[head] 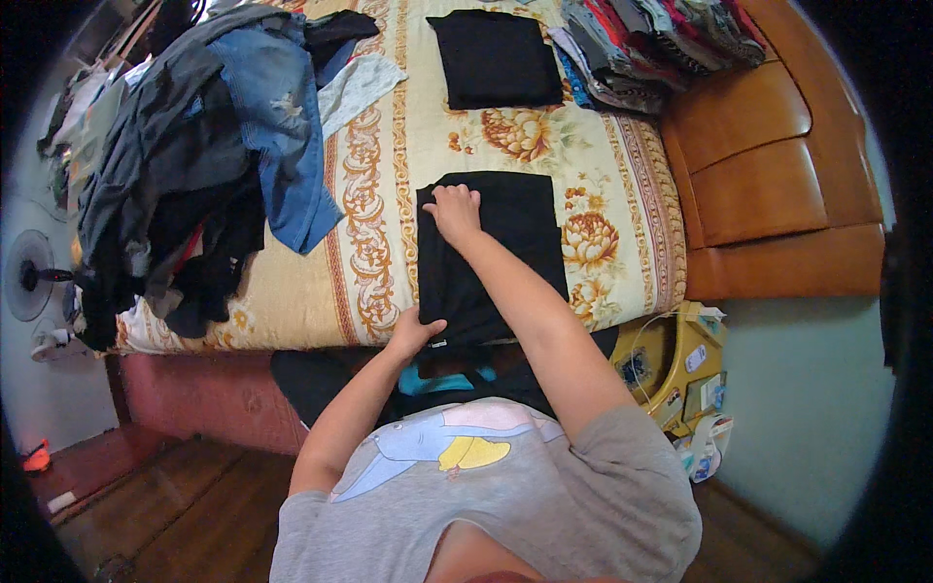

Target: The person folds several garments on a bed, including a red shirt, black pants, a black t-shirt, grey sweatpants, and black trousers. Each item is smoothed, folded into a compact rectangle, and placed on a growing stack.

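Note:
A black garment, folded into a rough rectangle, lies flat on the floral bedspread close to the bed's near edge. My left hand grips its near left corner, thumb on top and the fingers hidden beneath the cloth. My right hand rests on its far left part, fingers bent against the fabric; whether it pinches any cloth cannot be told. Farther up the bed lies another folded black garment, apart from the first.
Loose clothes, with blue denim among them, are heaped on the left. Stacked folded clothes stand at the back right beside the wooden headboard. A yellow bedside stand is at the right, a fan at the far left.

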Demonstrator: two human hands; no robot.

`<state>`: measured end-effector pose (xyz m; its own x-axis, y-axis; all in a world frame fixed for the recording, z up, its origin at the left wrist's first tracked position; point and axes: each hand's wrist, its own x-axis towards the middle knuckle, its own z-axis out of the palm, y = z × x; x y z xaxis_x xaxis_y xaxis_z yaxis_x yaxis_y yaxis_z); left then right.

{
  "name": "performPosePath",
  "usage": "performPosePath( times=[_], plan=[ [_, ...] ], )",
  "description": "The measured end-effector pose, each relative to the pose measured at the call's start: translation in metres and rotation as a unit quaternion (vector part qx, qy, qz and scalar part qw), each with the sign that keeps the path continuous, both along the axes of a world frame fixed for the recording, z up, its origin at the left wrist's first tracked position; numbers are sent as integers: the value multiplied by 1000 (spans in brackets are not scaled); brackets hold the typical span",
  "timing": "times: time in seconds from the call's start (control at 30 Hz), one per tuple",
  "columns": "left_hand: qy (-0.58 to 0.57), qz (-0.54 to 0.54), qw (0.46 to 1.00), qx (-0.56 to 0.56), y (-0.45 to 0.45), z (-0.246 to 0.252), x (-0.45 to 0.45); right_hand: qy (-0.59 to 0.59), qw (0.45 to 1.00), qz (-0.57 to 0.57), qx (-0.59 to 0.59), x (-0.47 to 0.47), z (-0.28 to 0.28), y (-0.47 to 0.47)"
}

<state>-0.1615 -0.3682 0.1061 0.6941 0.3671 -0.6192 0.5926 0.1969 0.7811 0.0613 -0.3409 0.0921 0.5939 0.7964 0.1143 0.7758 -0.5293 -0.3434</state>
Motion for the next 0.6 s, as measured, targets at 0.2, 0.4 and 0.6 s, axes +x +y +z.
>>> performPosePath(
  times=[0.2,0.4,0.6],
  plan=[
    [-42,98,985,139,4,-15,18,-62,994,-91,-16,-23,25,-105],
    [-71,125,940,310,24,-44,65,-40,974,-161,-154,-19,9,-159],
    [-9,100,930,353,34,-47,69,-31,978,-136,-154,-10,-12,-160]
  ],
)
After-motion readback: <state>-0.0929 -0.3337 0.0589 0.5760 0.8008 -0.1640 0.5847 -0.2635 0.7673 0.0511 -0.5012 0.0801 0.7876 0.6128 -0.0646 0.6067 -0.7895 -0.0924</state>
